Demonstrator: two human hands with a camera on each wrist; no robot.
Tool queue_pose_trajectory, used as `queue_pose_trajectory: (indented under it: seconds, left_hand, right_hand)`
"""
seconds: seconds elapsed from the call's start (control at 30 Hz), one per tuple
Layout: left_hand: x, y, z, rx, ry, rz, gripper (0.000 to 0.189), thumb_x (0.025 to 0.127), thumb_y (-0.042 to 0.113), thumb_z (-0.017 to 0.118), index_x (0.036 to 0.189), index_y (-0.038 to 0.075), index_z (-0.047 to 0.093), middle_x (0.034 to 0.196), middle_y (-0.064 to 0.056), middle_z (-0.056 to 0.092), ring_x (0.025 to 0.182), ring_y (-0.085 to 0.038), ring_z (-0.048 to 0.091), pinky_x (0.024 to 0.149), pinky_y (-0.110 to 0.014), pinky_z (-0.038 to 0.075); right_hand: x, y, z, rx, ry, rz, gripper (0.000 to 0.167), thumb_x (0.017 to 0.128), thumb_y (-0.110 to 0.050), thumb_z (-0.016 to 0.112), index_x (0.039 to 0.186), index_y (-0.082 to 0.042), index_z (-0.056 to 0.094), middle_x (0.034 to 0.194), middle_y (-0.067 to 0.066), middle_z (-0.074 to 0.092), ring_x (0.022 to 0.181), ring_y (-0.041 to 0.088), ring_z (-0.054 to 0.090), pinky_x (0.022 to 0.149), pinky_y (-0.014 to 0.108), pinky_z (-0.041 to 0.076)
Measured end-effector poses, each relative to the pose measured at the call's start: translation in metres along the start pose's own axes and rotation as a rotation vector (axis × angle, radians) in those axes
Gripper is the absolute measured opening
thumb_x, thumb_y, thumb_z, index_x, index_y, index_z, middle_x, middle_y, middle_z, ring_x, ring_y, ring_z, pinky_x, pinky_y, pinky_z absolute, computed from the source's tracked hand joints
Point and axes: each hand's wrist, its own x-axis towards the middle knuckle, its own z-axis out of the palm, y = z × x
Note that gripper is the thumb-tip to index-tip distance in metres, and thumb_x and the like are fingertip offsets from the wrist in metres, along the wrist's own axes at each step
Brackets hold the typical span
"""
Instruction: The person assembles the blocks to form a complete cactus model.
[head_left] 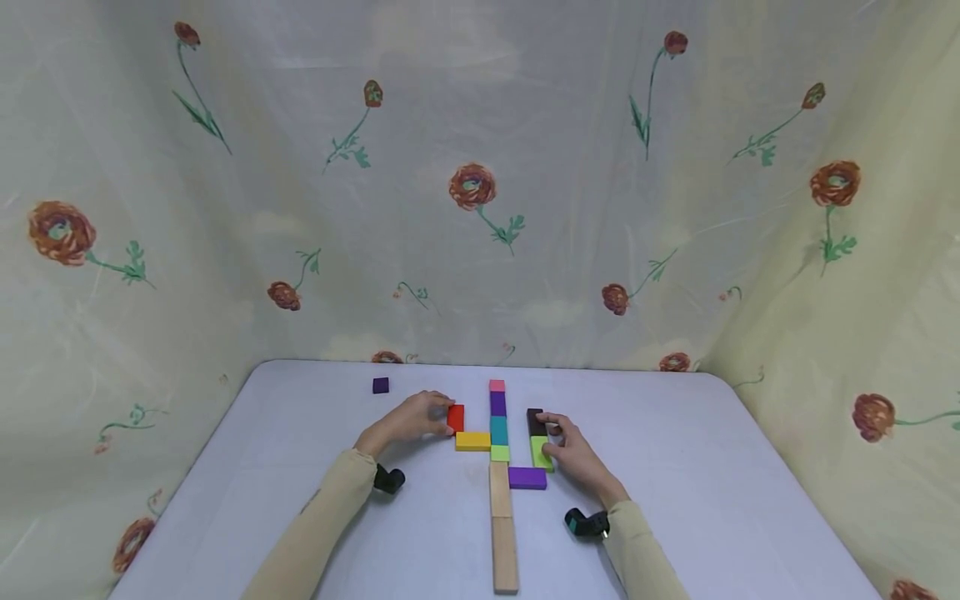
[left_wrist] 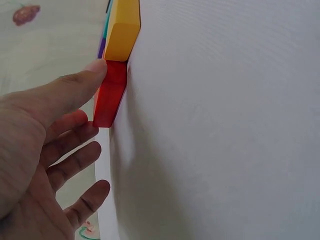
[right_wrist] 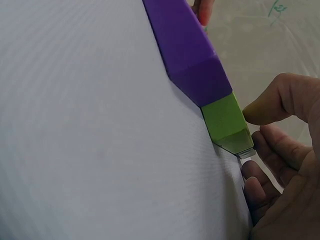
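Note:
Near the middle of the table, my left hand (head_left: 415, 417) holds a red block (head_left: 456, 418) between thumb and index finger. The other fingers stand apart in the left wrist view. One end of the red block meets a yellow block (head_left: 473, 442). On the other side of the central row, my right hand (head_left: 576, 452) spans two blocks set end to end. Its index finger lies on the black block (head_left: 536, 422), its thumb against the lime green block (right_wrist: 226, 122). A purple block (head_left: 527, 477) touches the green one's near end.
The central row runs away from me: two plain wooden blocks (head_left: 504, 554), then a light green (head_left: 499, 453), a teal (head_left: 498, 431), a violet (head_left: 498, 404) and a pink block (head_left: 497, 385). A dark purple block (head_left: 381, 385) lies alone at the far left.

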Motion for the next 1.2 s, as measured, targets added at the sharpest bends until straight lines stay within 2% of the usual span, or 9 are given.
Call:
queue_pose_trajectory:
  seconds: [0.17,0.33,0.47,0.63,0.77,0.9,1.1,1.2]
  left_hand:
    - [-0.004,0.000,-0.002,-0.021,0.022,-0.014,0.059,0.082,0.034,0.076,0.135,0.016,0.057,0.142,-0.008,0.051,0.135,-0.029,0.043,0.107,-0.050,0.040]
    - [-0.007,-0.006,-0.012,-0.058,0.075,-0.003,0.057,0.086,0.035,0.073,0.137,0.016,0.055,0.142,-0.007,0.051,0.133,-0.028,0.044,0.107,-0.050,0.041]
    - [-0.009,-0.014,-0.024,-0.098,0.131,-0.001,0.050,0.091,0.028,0.067,0.137,0.013,0.054,0.141,-0.008,0.051,0.131,-0.029,0.046,0.107,-0.051,0.040]
    - [-0.011,-0.030,-0.042,-0.091,0.197,-0.011,0.042,0.096,0.019,0.060,0.136,0.008,0.054,0.141,-0.012,0.050,0.131,-0.033,0.046,0.107,-0.052,0.040]
    - [-0.011,-0.045,-0.056,-0.076,0.267,0.024,0.038,0.097,0.007,0.055,0.134,0.000,0.054,0.139,-0.018,0.052,0.128,-0.036,0.049,0.103,-0.051,0.043]
    - [-0.011,-0.060,-0.065,-0.049,0.329,-0.018,0.038,0.096,0.003,0.054,0.134,-0.001,0.053,0.140,-0.021,0.050,0.128,-0.038,0.049,0.100,-0.052,0.046]
    - [-0.013,-0.075,-0.069,0.047,0.354,-0.100,0.039,0.096,0.004,0.052,0.135,-0.002,0.052,0.145,-0.025,0.042,0.137,-0.041,0.035,0.109,-0.062,0.027]
    - [-0.016,-0.080,-0.068,0.056,0.353,-0.109,0.039,0.095,0.007,0.053,0.134,-0.002,0.053,0.143,-0.024,0.045,0.135,-0.042,0.036,0.107,-0.064,0.026]
  right_hand:
    - [0.000,-0.001,0.000,0.000,0.006,-0.005,0.055,0.085,-0.005,0.062,0.137,-0.018,0.048,0.136,0.016,0.047,0.117,0.028,0.047,0.081,0.032,0.043]
    - [-0.001,-0.001,0.000,0.000,0.012,0.009,0.055,0.085,-0.005,0.061,0.137,-0.018,0.048,0.136,0.015,0.047,0.116,0.028,0.047,0.080,0.031,0.043]
    - [-0.002,-0.001,0.000,-0.006,0.012,0.017,0.054,0.086,-0.005,0.061,0.137,-0.019,0.048,0.136,0.015,0.047,0.116,0.028,0.047,0.082,0.032,0.043]
    - [-0.003,-0.002,-0.001,-0.008,0.010,0.008,0.054,0.086,-0.006,0.061,0.137,-0.019,0.049,0.136,0.016,0.047,0.114,0.028,0.047,0.080,0.032,0.043]
    - [-0.003,-0.003,-0.001,-0.008,0.008,0.006,0.054,0.087,-0.006,0.061,0.137,-0.019,0.048,0.136,0.016,0.047,0.115,0.028,0.047,0.080,0.032,0.043]
    - [-0.003,-0.003,-0.002,-0.006,0.008,0.004,0.054,0.086,-0.006,0.061,0.137,-0.019,0.048,0.137,0.016,0.047,0.115,0.028,0.047,0.081,0.032,0.044]
    - [-0.004,-0.003,-0.001,0.000,0.006,-0.007,0.054,0.086,-0.006,0.061,0.137,-0.018,0.049,0.136,0.017,0.047,0.113,0.028,0.048,0.080,0.032,0.044]
    - [-0.005,-0.003,-0.001,0.001,0.007,-0.009,0.054,0.086,-0.006,0.061,0.137,-0.018,0.049,0.136,0.017,0.047,0.113,0.028,0.048,0.080,0.031,0.044]
